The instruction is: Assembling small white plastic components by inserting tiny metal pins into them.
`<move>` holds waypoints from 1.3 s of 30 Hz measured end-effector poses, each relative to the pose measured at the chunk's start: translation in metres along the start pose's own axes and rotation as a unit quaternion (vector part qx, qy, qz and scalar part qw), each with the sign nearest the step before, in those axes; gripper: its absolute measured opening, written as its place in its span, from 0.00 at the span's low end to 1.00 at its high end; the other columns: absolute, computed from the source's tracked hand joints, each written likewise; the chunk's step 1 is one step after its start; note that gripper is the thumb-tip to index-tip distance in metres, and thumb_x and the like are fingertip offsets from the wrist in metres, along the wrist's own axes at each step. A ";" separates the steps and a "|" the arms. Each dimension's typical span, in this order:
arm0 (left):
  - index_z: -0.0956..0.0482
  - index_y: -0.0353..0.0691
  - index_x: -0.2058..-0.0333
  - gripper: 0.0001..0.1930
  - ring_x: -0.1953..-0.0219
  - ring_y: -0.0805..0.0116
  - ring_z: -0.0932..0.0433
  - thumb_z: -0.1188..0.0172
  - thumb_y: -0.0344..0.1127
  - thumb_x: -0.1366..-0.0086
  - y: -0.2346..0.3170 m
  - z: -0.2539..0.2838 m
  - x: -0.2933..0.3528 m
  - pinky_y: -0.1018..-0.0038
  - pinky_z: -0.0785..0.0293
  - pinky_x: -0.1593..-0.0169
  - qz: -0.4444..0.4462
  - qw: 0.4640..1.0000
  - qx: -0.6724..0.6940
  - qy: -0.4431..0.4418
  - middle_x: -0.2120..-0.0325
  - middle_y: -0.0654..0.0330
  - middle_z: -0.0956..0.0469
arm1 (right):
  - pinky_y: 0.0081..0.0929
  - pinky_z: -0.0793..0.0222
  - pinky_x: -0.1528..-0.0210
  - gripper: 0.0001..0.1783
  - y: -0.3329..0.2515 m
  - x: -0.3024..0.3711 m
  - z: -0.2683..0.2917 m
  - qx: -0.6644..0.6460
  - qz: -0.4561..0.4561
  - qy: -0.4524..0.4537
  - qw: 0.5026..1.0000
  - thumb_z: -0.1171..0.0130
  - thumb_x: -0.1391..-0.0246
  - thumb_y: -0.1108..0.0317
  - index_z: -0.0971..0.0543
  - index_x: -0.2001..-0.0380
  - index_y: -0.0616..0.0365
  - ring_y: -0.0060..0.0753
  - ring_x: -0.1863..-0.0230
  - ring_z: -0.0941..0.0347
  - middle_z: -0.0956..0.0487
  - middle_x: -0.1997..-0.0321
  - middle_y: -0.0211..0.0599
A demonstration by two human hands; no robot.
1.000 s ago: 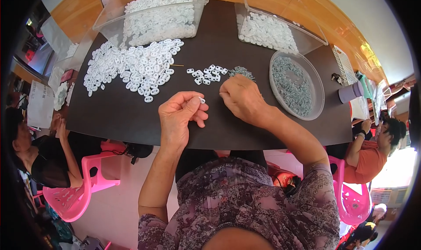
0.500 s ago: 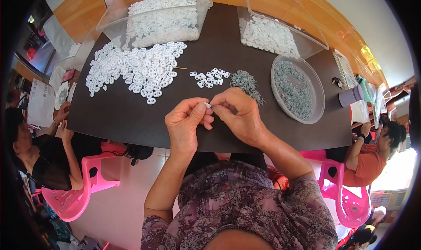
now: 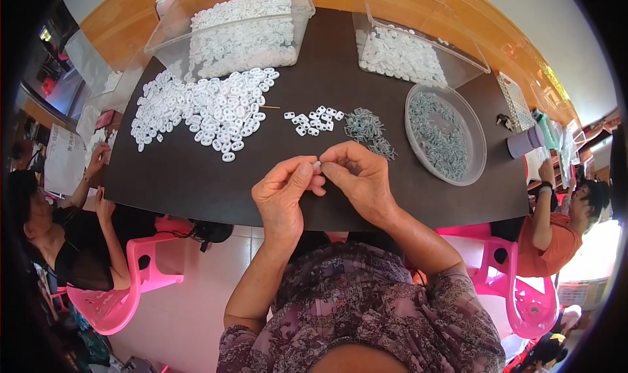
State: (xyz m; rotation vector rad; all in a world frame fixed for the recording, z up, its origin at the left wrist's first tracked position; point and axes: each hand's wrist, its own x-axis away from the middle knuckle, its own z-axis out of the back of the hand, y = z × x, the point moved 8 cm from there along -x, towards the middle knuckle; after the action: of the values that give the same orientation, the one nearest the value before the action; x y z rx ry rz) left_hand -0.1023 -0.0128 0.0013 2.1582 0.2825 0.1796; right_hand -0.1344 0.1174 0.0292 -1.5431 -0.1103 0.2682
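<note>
Near the table's front edge, my left hand point(image 3: 286, 186) pinches a small white plastic piece point(image 3: 317, 166) between thumb and fingertips. Thumb and forefinger of my right hand point(image 3: 360, 177) are closed at the same piece, touching it from the right; whether they hold anything of their own is hidden. Just beyond my hands lies a small group of squarish white pieces with holes point(image 3: 314, 121). Beside it sits a pile of thin grey-green screws or pins point(image 3: 366, 128). A large heap of oval white two-hole pieces point(image 3: 222, 111) spreads over the table's left part.
Clear bins of white pieces stand at the back left point(image 3: 245, 36) and back right point(image 3: 402, 52). A round clear tub point(image 3: 476, 157) of grey-green pins and a lilac cup point(image 3: 523, 142) are on the right. People sit on pink chairs at both sides.
My hands stay together around the small white piece and have shifted slightly right in the picture. The view has moved a little. The person at right has raised a forearm.
</note>
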 end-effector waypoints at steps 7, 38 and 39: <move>0.23 0.28 0.62 0.08 0.75 0.73 0.24 0.41 0.24 0.40 -0.008 0.002 0.000 0.78 0.23 0.70 0.022 0.999 0.024 -0.009 0.72 0.57 0.22 | 0.13 0.33 0.64 0.07 0.004 0.002 0.007 0.021 0.003 -0.008 1.000 0.42 0.49 0.79 0.24 0.65 0.63 0.12 0.67 0.30 0.24 0.69 0.25; 0.25 0.33 0.65 0.05 0.77 0.81 0.29 0.46 0.28 0.35 -0.012 0.001 0.007 0.85 0.33 0.75 0.036 0.992 -0.104 -0.068 0.75 0.64 0.25 | 0.18 0.36 0.73 0.08 -0.008 0.000 -0.001 0.146 0.066 -0.060 0.985 0.40 0.55 0.77 0.23 0.68 0.60 0.17 0.75 0.34 0.29 0.72 0.29; 0.25 0.33 0.65 0.05 0.77 0.81 0.30 0.46 0.28 0.35 -0.012 0.001 0.008 0.85 0.33 0.75 0.036 0.991 -0.110 -0.066 0.75 0.64 0.25 | 0.18 0.36 0.73 0.08 -0.008 0.000 -0.001 0.150 0.066 -0.060 0.985 0.40 0.55 0.78 0.23 0.69 0.60 0.17 0.75 0.34 0.29 0.72 0.29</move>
State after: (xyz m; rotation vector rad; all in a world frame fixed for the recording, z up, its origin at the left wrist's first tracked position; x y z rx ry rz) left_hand -0.0961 -0.0049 -0.0091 1.9528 0.1035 0.1018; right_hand -0.1336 0.1159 0.0367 -1.2359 -0.0592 0.4632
